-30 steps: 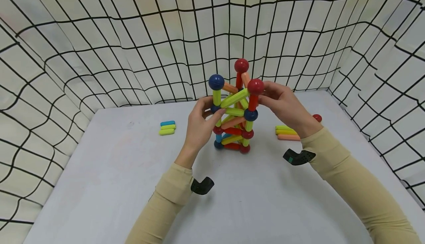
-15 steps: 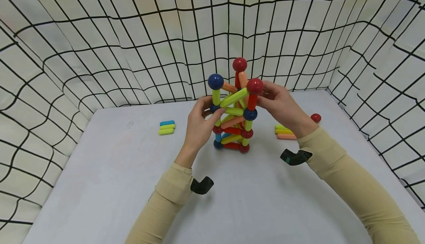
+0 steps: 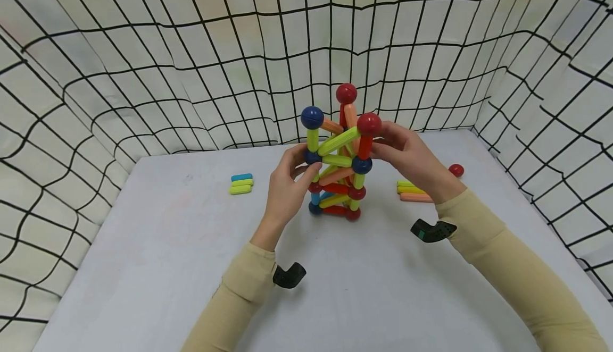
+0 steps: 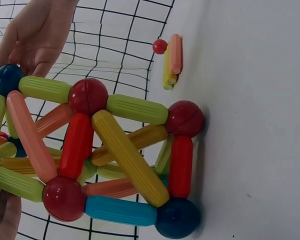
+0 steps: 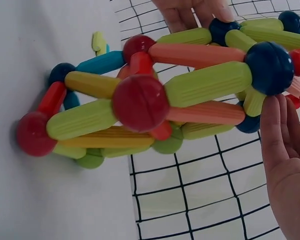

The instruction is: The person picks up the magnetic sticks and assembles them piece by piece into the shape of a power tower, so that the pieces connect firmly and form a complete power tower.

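Observation:
A tall tower of magnetic sticks and balls stands upright on the white table, with red, blue and green balls joined by coloured sticks. My left hand holds it at the left side, thumb and fingers around a blue ball. At the upper right, my right hand has its fingers bent in behind the red stick below a red top ball. In the right wrist view, fingers of this hand touch the blue ball under that stick; some fingertips are hidden by the tower.
Left of the tower lie one blue and two lime sticks. Lime, yellow and orange sticks lie to the right, partly behind the right wrist, beside a loose red ball. Black-lined netting surrounds the table's back and sides.
My left thumb has slid slightly down, showing more of the blue ball. My right fingers have shifted a little at the red stick. The tower keeps its shape and place.

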Demonstrator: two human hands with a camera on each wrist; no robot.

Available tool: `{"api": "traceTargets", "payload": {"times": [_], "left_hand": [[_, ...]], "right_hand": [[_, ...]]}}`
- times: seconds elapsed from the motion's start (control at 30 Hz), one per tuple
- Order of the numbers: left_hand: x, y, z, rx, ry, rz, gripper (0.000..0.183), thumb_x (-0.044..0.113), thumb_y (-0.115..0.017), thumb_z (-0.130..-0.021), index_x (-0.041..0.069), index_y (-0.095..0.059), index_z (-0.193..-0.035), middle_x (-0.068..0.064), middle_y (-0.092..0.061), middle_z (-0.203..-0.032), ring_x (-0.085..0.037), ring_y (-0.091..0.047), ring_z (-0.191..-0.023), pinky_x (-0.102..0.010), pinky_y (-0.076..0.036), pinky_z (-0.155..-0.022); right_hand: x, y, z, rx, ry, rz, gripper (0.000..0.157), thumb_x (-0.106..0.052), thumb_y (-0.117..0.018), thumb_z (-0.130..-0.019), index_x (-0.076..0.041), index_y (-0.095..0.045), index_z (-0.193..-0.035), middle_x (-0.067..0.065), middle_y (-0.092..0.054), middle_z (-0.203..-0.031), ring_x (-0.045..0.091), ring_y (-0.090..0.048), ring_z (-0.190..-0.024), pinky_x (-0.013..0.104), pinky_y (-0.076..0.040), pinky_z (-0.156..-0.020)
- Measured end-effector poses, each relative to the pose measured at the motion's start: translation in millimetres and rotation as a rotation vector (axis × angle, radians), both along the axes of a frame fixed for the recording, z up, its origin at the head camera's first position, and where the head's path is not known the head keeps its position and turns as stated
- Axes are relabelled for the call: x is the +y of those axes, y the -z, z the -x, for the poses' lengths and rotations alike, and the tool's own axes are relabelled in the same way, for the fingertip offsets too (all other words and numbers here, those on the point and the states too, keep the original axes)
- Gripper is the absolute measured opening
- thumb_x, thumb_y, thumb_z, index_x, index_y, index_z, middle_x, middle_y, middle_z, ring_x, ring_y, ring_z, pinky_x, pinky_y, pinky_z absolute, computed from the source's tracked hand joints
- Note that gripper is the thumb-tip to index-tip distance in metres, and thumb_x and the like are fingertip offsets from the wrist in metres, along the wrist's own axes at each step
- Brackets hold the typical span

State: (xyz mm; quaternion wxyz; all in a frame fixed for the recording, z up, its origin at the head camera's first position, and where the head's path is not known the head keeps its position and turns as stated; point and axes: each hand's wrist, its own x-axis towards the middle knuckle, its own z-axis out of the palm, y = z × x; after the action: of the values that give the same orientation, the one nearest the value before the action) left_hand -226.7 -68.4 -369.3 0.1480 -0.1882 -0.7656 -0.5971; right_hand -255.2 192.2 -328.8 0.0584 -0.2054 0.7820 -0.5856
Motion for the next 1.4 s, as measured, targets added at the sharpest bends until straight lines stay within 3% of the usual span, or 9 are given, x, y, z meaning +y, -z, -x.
{"api": "traceTargets", "payload": {"times": [0.17, 0.4, 0.7, 0.83, 0.97, 1.03, 1.1, 1.27, 1.4], "left_hand": [[0.3, 3.3, 1.2, 0.072, 0.004, -0.024, 0.045, 0.008, -0.065, -0.094, -0.001, -0.050, -0.135, -0.017, -0.057, -0.127, -0.024, -0.057, -0.116, -0.036, -0.049, -0.098], [2.6, -1.2, -1.9, 0.109, -0.014, -0.004, 0.042, 0.010, -0.065, -0.094, -0.001, -0.052, -0.132, -0.013, -0.058, -0.124, -0.019, -0.058, -0.114, -0.031, -0.049, -0.097], [4.6, -1.7, -2.9, 0.092, -0.006, -0.007, 0.041, 0.008, -0.068, -0.092, 0.000, -0.053, -0.129, -0.013, -0.058, -0.123, -0.020, -0.057, -0.113, -0.036, -0.051, -0.094], [7.0, -8.7, -9.4, 0.083, 0.035, 0.001, 0.040, 0.003, -0.067, -0.091, -0.005, -0.053, -0.127, -0.018, -0.057, -0.123, -0.026, -0.057, -0.113, -0.042, -0.051, -0.093], [1.7, -22.0, -19.5, 0.032, 0.143, 0.019, 0.039, -0.002, -0.064, -0.092, -0.009, -0.051, -0.128, -0.021, -0.056, -0.127, -0.030, -0.056, -0.116, -0.044, -0.049, -0.096], [-6.8, -22.2, -19.5, -0.013, 0.201, 0.018, 0.039, -0.001, -0.062, -0.093, -0.006, -0.051, -0.130, -0.018, -0.056, -0.130, -0.028, -0.055, -0.119, -0.045, -0.047, -0.100], [-20.9, -12.1, -12.2, -0.061, 0.214, 0.018, 0.038, 0.004, -0.061, -0.095, -0.001, -0.052, -0.132, -0.014, -0.056, -0.132, -0.024, -0.055, -0.120, -0.041, -0.046, -0.102], [-70.4, 10.7, 6.1, -0.182, 0.026, 0.150, 0.036, 0.021, -0.062, -0.098, 0.007, -0.056, -0.131, -0.008, -0.059, -0.130, -0.017, -0.056, -0.119, -0.033, -0.045, -0.102], [-110.0, 19.7, 13.1, -0.258, -0.119, 0.221, 0.037, 0.024, -0.060, -0.098, 0.006, -0.057, -0.131, -0.011, -0.060, -0.130, -0.021, -0.057, -0.119, -0.038, -0.046, -0.100]], "right_hand": [[6.3, 7.4, -7.9, -0.008, -0.026, -0.018, 0.041, -0.024, -0.061, -0.097, -0.014, -0.049, -0.136, 0.005, -0.055, -0.130, 0.024, -0.055, -0.118, 0.039, -0.045, -0.101], [2.0, 14.9, -14.0, 0.085, -0.090, -0.008, 0.048, -0.008, -0.069, -0.091, -0.006, -0.046, -0.134, 0.009, -0.055, -0.127, 0.026, -0.057, -0.116, 0.028, -0.052, -0.091], [8.1, 17.7, -8.6, 0.123, -0.022, -0.039, 0.046, -0.014, -0.066, -0.094, -0.008, -0.048, -0.136, 0.007, -0.055, -0.128, 0.025, -0.058, -0.117, 0.026, -0.051, -0.093], [13.8, 19.7, -5.8, 0.111, 0.041, -0.068, 0.043, -0.020, -0.065, -0.095, -0.010, -0.051, -0.135, 0.007, -0.055, -0.129, 0.026, -0.057, -0.119, 0.027, -0.050, -0.094], [17.7, 19.3, -6.4, 0.089, 0.085, -0.090, 0.042, -0.022, -0.064, -0.096, -0.009, -0.052, -0.134, 0.008, -0.055, -0.132, 0.027, -0.055, -0.121, 0.026, -0.050, -0.094], [19.1, 18.7, -7.1, 0.080, 0.094, -0.085, 0.041, -0.022, -0.063, -0.096, -0.010, -0.053, -0.134, 0.008, -0.055, -0.132, 0.027, -0.054, -0.122, 0.025, -0.049, -0.094], [19.6, 17.6, -8.3, 0.077, 0.100, -0.086, 0.041, -0.022, -0.063, -0.097, -0.009, -0.053, -0.134, 0.008, -0.055, -0.133, 0.027, -0.054, -0.122, 0.025, -0.049, -0.094], [18.1, 13.3, -13.0, 0.067, 0.113, -0.103, 0.041, -0.020, -0.063, -0.096, -0.009, -0.052, -0.134, 0.010, -0.055, -0.132, 0.030, -0.054, -0.122, 0.027, -0.050, -0.095], [17.3, 10.1, -16.1, 0.088, 0.118, -0.130, 0.043, -0.019, -0.063, -0.096, -0.008, -0.050, -0.136, 0.010, -0.054, -0.133, 0.030, -0.054, -0.123, 0.028, -0.049, -0.096]]}}
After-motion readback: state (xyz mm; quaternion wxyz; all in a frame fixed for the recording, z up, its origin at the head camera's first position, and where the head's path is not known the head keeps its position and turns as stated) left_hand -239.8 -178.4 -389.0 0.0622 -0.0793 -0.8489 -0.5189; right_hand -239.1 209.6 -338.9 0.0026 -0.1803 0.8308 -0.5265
